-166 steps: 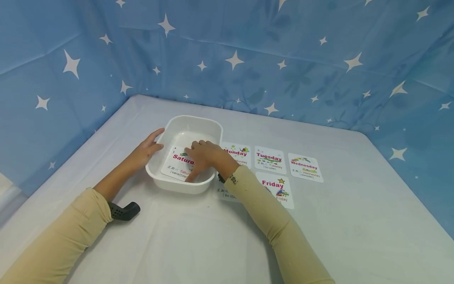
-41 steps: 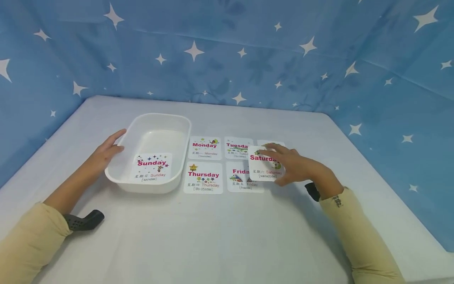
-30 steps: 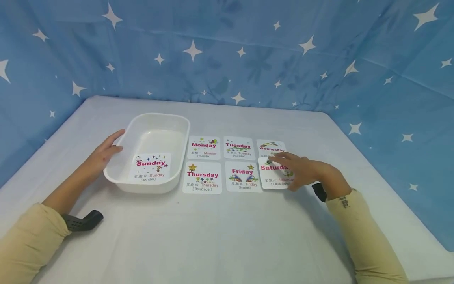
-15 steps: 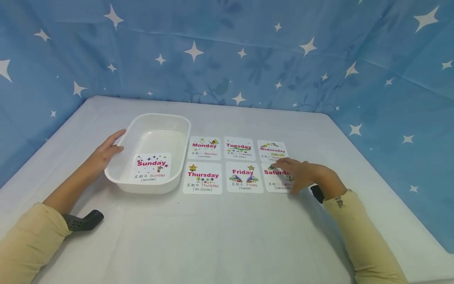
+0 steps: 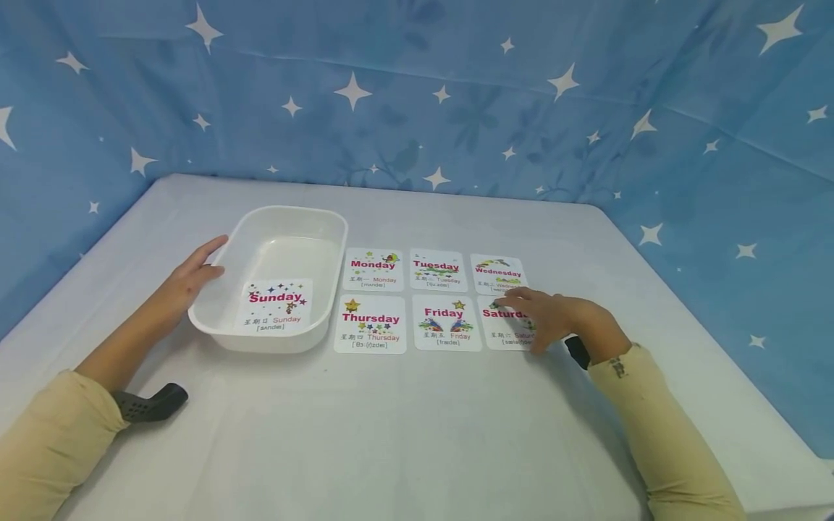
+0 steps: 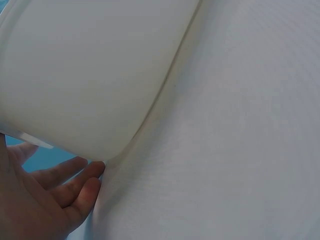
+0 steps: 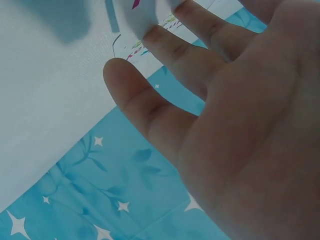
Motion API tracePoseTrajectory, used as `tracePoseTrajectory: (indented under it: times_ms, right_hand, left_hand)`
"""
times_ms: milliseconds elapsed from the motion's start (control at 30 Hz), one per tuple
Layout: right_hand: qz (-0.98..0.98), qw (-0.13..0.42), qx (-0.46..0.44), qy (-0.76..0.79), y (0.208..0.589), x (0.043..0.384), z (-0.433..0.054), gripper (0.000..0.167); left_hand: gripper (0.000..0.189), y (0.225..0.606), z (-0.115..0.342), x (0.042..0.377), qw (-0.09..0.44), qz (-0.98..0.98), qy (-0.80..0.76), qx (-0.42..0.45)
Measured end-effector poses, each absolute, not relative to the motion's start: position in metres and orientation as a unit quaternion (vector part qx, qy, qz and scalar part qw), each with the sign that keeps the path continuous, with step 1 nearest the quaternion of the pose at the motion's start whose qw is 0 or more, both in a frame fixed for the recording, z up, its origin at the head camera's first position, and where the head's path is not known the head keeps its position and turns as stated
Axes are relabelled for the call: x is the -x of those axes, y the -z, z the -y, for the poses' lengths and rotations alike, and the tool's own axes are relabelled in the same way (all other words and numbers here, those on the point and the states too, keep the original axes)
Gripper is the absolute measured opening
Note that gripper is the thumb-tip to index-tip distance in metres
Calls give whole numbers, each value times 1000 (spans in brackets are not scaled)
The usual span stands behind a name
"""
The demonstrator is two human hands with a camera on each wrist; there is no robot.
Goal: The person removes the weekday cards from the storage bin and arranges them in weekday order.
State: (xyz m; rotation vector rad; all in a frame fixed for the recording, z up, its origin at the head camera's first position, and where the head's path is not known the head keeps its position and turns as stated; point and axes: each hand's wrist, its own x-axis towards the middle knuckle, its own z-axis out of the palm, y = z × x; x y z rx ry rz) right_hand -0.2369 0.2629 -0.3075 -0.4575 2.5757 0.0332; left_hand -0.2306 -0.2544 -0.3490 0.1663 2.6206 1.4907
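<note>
The Saturday card (image 5: pixel 500 331) lies flat at the right end of the near row of cards. My right hand (image 5: pixel 562 320) is over its right part, fingers spread and fingertips on it, hiding some of the print. In the right wrist view, fingertips (image 7: pixel 152 34) touch a white card. At the left stands a white plastic basin (image 5: pixel 260 343) holding the Sunday card (image 5: pixel 272 312). My left hand (image 5: pixel 177 291) rests against the basin's left side with thumb and index finger at the rim; the left wrist view has its loosely bent fingers against the outer wall.
Monday (image 5: pixel 373 278), Tuesday (image 5: pixel 438 281) and Wednesday (image 5: pixel 495 281) cards form the far row. Thursday (image 5: pixel 370 344) and Friday (image 5: pixel 447 341) cards lie nearer, left of Saturday. A white cloth covers the table (image 5: pixel 391 434); a blue starry curtain (image 5: pixel 404 72) hangs behind.
My right hand took the Saturday card from the basin, carried it right and laid it beside Friday. Sunday is now uncovered in the basin. In the last half second little has moved.
</note>
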Motion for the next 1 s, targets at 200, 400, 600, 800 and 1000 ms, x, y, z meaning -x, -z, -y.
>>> tracePoseTrajectory:
  times_ms: [200, 400, 600, 800, 1000]
  right_hand:
    - [-947, 278, 162, 14, 306, 242, -262, 88]
    - [-948, 285, 139, 27, 303, 245, -259, 91]
    - [-947, 286, 141, 41, 301, 247, -256, 86]
    - [-963, 198, 169, 65, 299, 251, -258, 66]
    - [-979, 75, 171, 80, 296, 260, -251, 63]
  left_hand:
    - [57, 351, 256, 230, 56, -865, -496, -55]
    - [57, 354, 259, 227, 49, -867, -493, -54]
    - [57, 354, 262, 226, 48, -871, -487, -54]
    - [57, 350, 260, 226, 47, -872, -484, -52]
    - [56, 346, 251, 229, 54, -875, -479, -55]
